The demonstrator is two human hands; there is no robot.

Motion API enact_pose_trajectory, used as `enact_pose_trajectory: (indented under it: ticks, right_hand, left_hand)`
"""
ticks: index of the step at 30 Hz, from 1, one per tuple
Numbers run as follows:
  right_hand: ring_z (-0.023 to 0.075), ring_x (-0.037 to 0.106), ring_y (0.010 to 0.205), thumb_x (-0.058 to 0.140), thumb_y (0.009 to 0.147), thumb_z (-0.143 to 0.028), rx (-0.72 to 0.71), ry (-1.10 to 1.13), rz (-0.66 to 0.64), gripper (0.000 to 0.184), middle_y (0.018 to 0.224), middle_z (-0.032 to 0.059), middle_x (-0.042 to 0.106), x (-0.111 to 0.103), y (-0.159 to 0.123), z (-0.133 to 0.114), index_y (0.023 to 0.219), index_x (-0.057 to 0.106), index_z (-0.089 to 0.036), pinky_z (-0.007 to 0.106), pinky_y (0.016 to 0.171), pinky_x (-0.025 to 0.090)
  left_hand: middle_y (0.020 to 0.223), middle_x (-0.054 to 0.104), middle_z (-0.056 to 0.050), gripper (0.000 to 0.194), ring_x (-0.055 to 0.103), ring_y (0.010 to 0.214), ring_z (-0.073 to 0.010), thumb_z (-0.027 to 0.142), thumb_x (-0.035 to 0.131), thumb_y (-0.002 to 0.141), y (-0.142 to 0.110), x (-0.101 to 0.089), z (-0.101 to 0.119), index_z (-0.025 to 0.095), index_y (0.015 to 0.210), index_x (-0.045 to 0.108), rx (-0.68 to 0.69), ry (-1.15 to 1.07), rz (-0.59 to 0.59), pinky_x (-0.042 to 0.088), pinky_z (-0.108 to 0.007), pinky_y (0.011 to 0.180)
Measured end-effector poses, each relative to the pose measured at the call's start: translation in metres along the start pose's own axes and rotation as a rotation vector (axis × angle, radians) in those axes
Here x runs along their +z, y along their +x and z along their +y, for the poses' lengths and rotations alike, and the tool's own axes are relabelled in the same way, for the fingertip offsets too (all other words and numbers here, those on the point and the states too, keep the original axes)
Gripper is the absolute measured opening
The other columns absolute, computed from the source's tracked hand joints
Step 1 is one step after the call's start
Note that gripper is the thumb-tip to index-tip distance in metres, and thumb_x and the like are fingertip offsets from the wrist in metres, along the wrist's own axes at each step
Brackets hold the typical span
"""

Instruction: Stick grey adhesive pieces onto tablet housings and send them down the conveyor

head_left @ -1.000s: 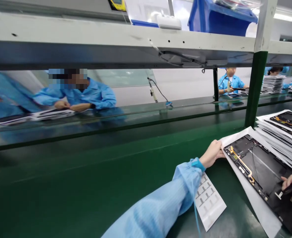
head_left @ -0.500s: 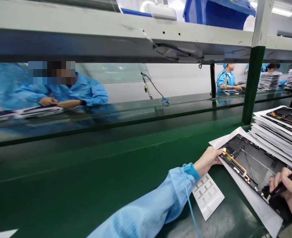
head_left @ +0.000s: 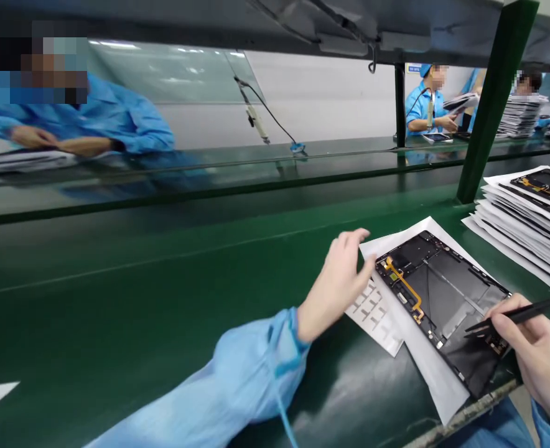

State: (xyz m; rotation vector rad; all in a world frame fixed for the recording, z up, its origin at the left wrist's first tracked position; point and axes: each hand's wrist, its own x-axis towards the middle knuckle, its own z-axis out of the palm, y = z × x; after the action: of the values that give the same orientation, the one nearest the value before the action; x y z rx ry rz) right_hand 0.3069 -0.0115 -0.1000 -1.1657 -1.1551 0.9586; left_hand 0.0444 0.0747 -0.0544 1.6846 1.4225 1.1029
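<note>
Black and shallow, the panel (head_left: 447,298) lies flat on a white sheet (head_left: 431,376) near the front edge of the desk (head_left: 186,286), with a printed card (head_left: 380,320) partly tucked under that sheet. The right hand (head_left: 536,348) pinches dark tweezers (head_left: 539,307), their points over the panel's near half; the left hand (head_left: 335,283) is blurred, thumb and fingers spread, by the far-left corner, and whether it touches cannot be told. Good handling here would, I judge, mean steadying the panel by its rim, keeping the tweezer points off the orange strip (head_left: 412,295), and pressing any small piece down before letting go. Compared with half a second ago, the left hand has come off the corner it gripped, and the tweezers have lifted away from the small white tab (head_left: 440,343), which now sits free of them at the panel's edge. A strip of green now parts the sheet from the stack (head_left: 527,233), where the two met earlier.
</note>
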Motion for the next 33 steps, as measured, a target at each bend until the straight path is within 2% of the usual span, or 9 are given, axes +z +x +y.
enact_pose_trajectory:
  ticks: [2,4,5,8,11,14,21,28,33]
  right_hand:
    - [0.0181,0.062,0.063,0.075,0.076,-0.041,0.028,-0.008,0.001,0.026,0.068,0.004,0.062,-0.002,-0.001,0.004,0.077,0.065,-0.017,0.022,0.053,0.051]
    - [0.0167,0.061,0.057,0.073,0.079,-0.041,0.038,-0.018,0.003,0.026,0.061,0.0029,0.061,-0.009,-0.002,0.006,0.079,0.065,-0.017,0.022,0.054,0.052]
    - [0.0149,0.059,0.053,0.072,0.081,-0.041,0.042,-0.022,0.005,0.025,0.059,0.0024,0.061,-0.014,-0.003,0.007,0.08,0.064,-0.017,0.021,0.051,0.051]
    - [0.0121,0.054,0.047,0.071,0.082,-0.041,0.075,-0.018,-0.013,0.025,0.06,0.002,0.061,-0.026,-0.01,0.007,0.081,0.063,-0.017,0.019,0.047,0.048]
    - [0.0152,0.061,0.059,0.07,0.082,-0.045,0.17,0.002,-0.023,0.028,0.066,0.0029,0.063,-0.029,-0.021,0.002,0.081,0.064,-0.018,0.021,0.058,0.052]
    - [0.0127,0.059,0.061,0.069,0.081,-0.049,0.26,0.085,-0.034,0.031,0.072,0.0022,0.063,-0.019,-0.03,-0.006,0.079,0.065,-0.019,0.019,0.061,0.05]
    - [0.0123,0.056,0.058,0.074,0.078,-0.048,0.337,0.309,-0.208,0.032,0.075,0.0018,0.06,0.011,-0.027,-0.017,0.076,0.063,-0.018,0.021,0.053,0.048]
    - [0.0102,0.056,0.049,0.075,0.079,-0.039,0.132,0.113,-0.065,0.025,0.07,0.0003,0.06,0.014,-0.021,-0.006,0.076,0.062,-0.017,0.019,0.048,0.047]
    - [0.0111,0.055,0.052,0.069,0.083,-0.037,0.051,-0.153,0.034,0.026,0.065,-0.0001,0.06,0.022,-0.027,-0.007,0.068,0.059,-0.018,0.019,0.051,0.045]
  left_hand:
    - [0.105,0.06,-0.007,0.016,0.051,0.106,-0.0249,0.019,0.055,0.082,-0.032,0.008,0.008,0.018,0.096,0.061,0.143,0.071,-0.119,0.039,-0.039,0.101]
    - [0.104,0.061,-0.009,0.017,0.055,0.097,-0.0236,0.02,0.049,0.089,-0.064,0.016,0.012,0.018,0.102,0.06,0.468,0.321,-0.412,0.046,-0.035,0.088]
    - [0.105,0.062,-0.01,0.016,0.055,0.098,-0.0253,0.024,0.055,0.089,-0.078,0.02,0.013,0.017,0.103,0.059,0.557,0.428,-0.502,0.047,-0.035,0.086]
    - [0.103,0.064,-0.012,0.029,0.056,0.098,-0.0284,0.038,0.066,0.086,-0.101,0.027,0.014,0.016,0.103,0.058,0.701,0.607,-0.61,0.048,-0.035,0.083]
    - [0.096,0.067,-0.01,0.018,0.057,0.09,-0.0249,0.031,0.048,0.097,-0.101,0.028,0.014,0.018,0.098,0.059,0.768,0.621,-0.587,0.047,-0.033,0.079]
    - [0.086,0.068,-0.007,0.027,0.059,0.083,-0.0211,0.017,0.033,0.099,-0.097,0.029,0.014,0.019,0.092,0.059,0.847,0.622,-0.577,0.046,-0.03,0.076]
    - [0.078,0.064,-0.006,0.028,0.058,0.077,-0.017,0.007,0.033,0.097,-0.099,0.034,0.006,0.013,0.087,0.059,0.974,0.521,-0.505,0.049,-0.026,0.071]
    - [0.089,0.065,-0.012,0.018,0.057,0.089,-0.0216,0.007,0.042,0.092,-0.094,0.035,0.008,0.007,0.092,0.06,0.931,0.367,-0.35,0.052,-0.031,0.079]
    - [0.098,0.064,-0.014,0.022,0.055,0.094,-0.0235,0.003,0.039,0.09,-0.09,0.035,0.007,0.006,0.096,0.06,0.865,0.379,-0.398,0.052,-0.033,0.082]
